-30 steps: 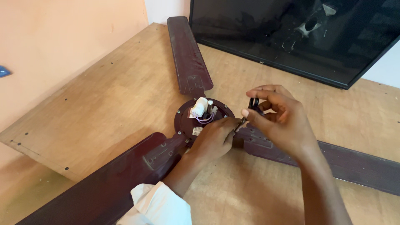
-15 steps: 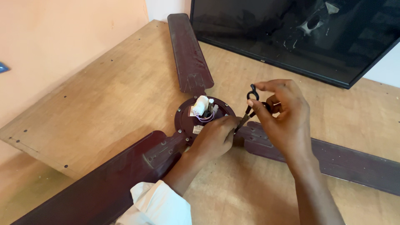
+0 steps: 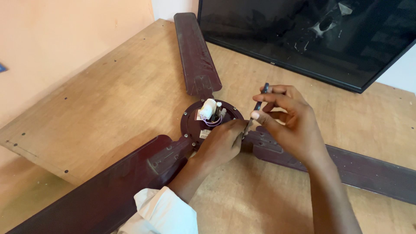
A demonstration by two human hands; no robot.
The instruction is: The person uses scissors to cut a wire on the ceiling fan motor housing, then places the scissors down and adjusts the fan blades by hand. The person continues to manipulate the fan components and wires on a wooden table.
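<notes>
Right hand (image 3: 291, 125) pinching a screwdriver (image 3: 255, 109) upright to bear on a blade screw; left hand (image 3: 222, 142) gripping, steadying the fan hub (image 3: 197, 123) mid-table (image 3: 108, 99).

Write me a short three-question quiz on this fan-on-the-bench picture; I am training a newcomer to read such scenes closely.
1. True or false: the right hand holds a thin dark screwdriver whose tip points down toward the ceiling fan.
2. Where does the left hand rest? A) on the dark screen B) on the fan's round hub C) on the wall
3. Fill in: the fan lies on a wooden table with ___ dark brown blades spread out.

Key: 1 true; 2 B; 3 three.
</notes>
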